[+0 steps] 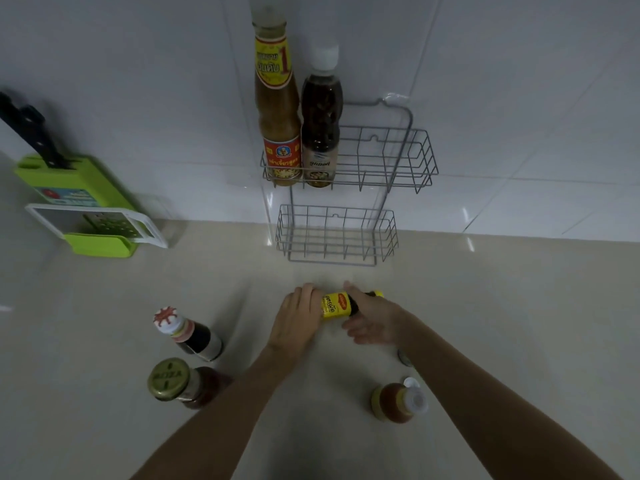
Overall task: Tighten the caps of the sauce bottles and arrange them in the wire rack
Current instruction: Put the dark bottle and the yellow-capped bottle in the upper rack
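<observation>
**Both hands on the yellow-label bottle below the rack**

Pale countertop (104, 306) is running up to a white tiled wall (138, 81), where I am seeing the wire rack (346, 188) hanging. Its upper basket is holding a tall tan sauce bottle (277, 109) and a dark bottle (321, 123) side by side at its left end. Below the rack, I am watching the left hand (298, 317) and right hand (370, 317) wrapping their fingers around a yellow-label bottle (337, 304) lying sideways. Three more bottles are standing nearer me than the rack.

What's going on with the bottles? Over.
Both hands on yellow bottle, held sideways. Two bottles in rack. Three waiting on counter. Nothing blocking.
</observation>
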### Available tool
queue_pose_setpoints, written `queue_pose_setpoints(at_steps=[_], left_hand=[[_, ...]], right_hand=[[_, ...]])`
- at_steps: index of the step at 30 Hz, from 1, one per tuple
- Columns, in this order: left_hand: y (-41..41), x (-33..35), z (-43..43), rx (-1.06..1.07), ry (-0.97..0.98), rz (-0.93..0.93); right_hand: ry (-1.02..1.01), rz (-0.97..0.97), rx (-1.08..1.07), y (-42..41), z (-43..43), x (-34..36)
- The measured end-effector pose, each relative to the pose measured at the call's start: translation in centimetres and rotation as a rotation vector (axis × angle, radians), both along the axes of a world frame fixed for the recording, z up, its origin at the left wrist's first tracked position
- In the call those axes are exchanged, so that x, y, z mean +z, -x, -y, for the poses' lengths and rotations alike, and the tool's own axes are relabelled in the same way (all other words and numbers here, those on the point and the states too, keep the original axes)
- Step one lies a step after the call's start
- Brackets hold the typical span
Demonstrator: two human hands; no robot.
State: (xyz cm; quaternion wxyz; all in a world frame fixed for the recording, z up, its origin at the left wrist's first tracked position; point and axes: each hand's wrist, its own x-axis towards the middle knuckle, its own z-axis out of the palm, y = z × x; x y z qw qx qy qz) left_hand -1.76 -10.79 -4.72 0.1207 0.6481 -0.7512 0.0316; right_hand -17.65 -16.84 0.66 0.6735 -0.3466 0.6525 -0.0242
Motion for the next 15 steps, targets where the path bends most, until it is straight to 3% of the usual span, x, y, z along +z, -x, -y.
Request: queue_pose_setpoints(at_steps=[2,5,8,11,15], left_hand=[[0.6,1.2,-0.5,0.027,0.109,-0.122],[1.0,4.0,-0.6,0.051,0.180,-0.408],[0.2,6.8,-0.2,0.074,0.199,-0.704],[-1.1,11.0,1.8,0.173,0.350,-0.889],[-3.6,17.5,6.4,0.319,0.461,-1.122]], right_hand=[[0.081,0.099,-0.179,-0.9,-0.1,0.6],[0.431,0.234,-0.363,-2.1,0.0,2.6],[0.853,0.295,-0.275,-1.5,0.9,7.1],[1.238,0.232,-0.126,-1.1,1.8,13.4],[1.579,0.133,-0.268,-1.7,3.6,20.0]])
